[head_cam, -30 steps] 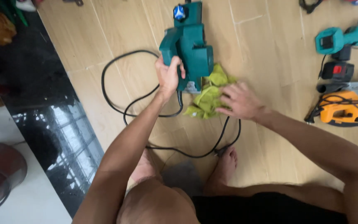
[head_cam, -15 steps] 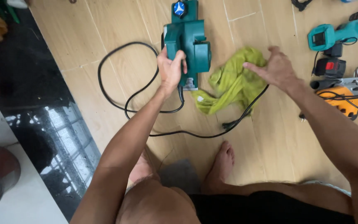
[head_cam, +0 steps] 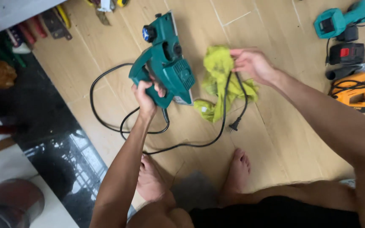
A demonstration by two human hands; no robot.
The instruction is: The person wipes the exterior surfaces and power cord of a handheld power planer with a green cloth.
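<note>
Since a moment ago we have tilted the green electric planer (head_cam: pixel 167 63) up off the wooden floor (head_cam: pixel 275 139), our left hand (head_cam: pixel 145 95) clenched around its handle. Our right hand (head_cam: pixel 252 63) pinches the yellow-green rag (head_cam: pixel 216 80) and black power cord (head_cam: pixel 229 90) beside it.

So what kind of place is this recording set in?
Probably a home room used as a workshop. The person sits barefoot on a wooden floor, left hand gripping a green electric planer, right hand on a yellow-green rag. More power tools and hand tools lie around.
</note>
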